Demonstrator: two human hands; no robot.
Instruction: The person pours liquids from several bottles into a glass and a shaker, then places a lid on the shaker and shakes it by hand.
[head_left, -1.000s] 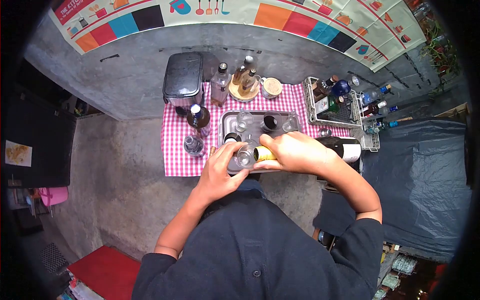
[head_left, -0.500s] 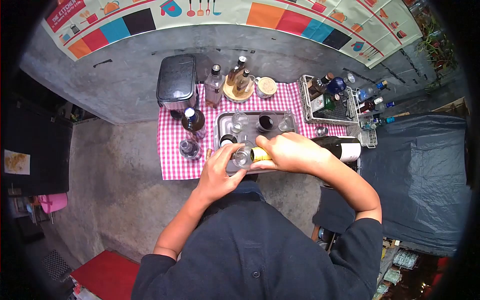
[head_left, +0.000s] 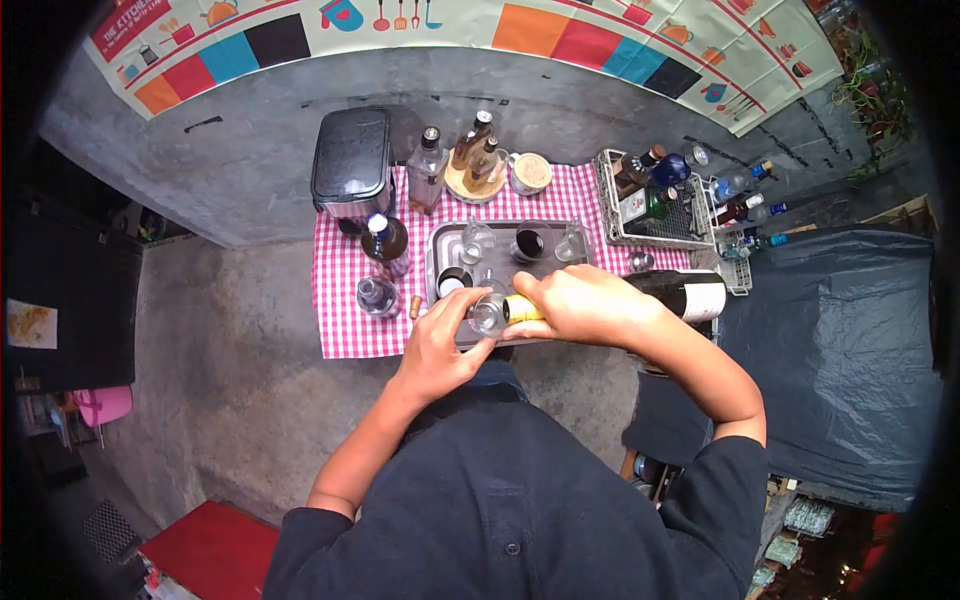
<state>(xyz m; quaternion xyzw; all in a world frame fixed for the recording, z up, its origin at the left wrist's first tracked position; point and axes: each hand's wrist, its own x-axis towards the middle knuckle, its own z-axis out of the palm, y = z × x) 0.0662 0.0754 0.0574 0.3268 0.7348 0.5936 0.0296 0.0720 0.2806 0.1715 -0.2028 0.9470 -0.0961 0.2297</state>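
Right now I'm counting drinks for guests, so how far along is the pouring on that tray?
Two glasses on the tray already hold dark liquid. In hand: the right hand tips the wine bottle at a glass the left hand steadies. Two clear glasses look unfilled.

Readable only on the banner hung along the wall behind the checked tablecloth: white capitals "THE KITCHEN" on a red patch at its far left end, above and left of the black box at the cloth's back corner. A second, smaller line beneath those words, too small to make out. Elsewhere on the banner, only drawings of kitchen tools, no lettering. White label on the dark wine bottle lying tilted at the cloth's right edge: blank or too blurred to read. Labels on the bottles in the wire basket, right of the tray: illegible.
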